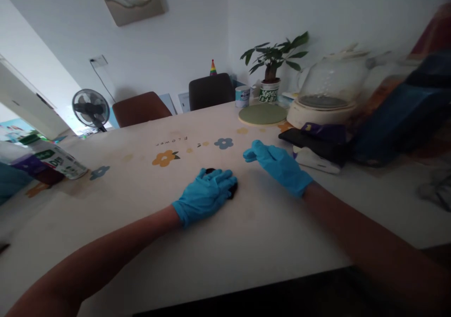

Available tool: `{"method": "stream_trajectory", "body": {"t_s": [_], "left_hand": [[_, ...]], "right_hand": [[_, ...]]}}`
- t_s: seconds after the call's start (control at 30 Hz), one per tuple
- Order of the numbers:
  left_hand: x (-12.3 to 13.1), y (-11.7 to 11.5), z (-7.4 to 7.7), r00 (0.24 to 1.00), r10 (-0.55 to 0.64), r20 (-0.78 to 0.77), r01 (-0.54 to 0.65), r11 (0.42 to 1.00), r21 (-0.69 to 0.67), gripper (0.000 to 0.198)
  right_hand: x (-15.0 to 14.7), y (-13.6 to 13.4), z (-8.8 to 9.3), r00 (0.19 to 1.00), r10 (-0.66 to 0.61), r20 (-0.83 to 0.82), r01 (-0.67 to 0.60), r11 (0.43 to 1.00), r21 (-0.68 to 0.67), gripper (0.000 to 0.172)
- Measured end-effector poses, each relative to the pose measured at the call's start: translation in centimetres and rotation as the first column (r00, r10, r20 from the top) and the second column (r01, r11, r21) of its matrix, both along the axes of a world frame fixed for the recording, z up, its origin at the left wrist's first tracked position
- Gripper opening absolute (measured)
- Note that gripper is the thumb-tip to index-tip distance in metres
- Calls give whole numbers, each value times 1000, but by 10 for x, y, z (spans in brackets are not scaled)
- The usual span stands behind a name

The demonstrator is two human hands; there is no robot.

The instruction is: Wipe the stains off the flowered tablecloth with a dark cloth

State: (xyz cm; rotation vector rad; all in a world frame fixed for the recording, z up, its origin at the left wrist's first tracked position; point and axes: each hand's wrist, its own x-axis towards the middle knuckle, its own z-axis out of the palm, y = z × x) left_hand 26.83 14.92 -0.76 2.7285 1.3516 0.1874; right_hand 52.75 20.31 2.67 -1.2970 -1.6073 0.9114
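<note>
My left hand (206,195), in a blue glove, rests palm down on the table. It presses on a dark, flat pad-like thing (233,191); most of that thing is hidden under the fingers, and its exact kind cannot be made out. My right hand (278,164), gloved in the same blue, hovers over the table to the right. Its fingers are bent and pressed together, and nothing shows between them. Beneath both hands lies a pale tabletop (225,251) printed with blue and yellow flowers. A black flat object (299,138) is near my right hand.
A glass kettle on a white base (324,110), a dark blue object (401,110) and a white item (317,161) crowd the right. Behind are a green round mat (262,114), a can (242,96) and a potted plant (270,75). A white bottle (59,157) lies tilted at left.
</note>
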Motion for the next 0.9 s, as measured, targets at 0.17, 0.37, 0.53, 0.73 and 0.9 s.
{"method": "stream_trajectory", "body": {"t_s": [0.17,0.37,0.53,0.73,0.9], "left_hand": [[-49,62,6,944,328,-17,-328,945,-5,60],[-109,124,20,778,627,-51,-627,779,4,56],[-158,145,25,614,789,-36,-789,614,19,52],[-214,130,30,403,914,-43,-914,404,24,53],[-239,97,33,375,925,-60,-926,377,20,54]], "right_hand": [[-2,-8,10,999,13,39,-11,999,-52,55],[0,-5,8,997,-12,74,19,995,-94,54],[2,-5,5,996,-44,81,53,992,-118,55],[0,-5,8,988,-57,141,70,993,-90,48],[-4,-7,15,984,-58,166,78,990,-115,49]]}}
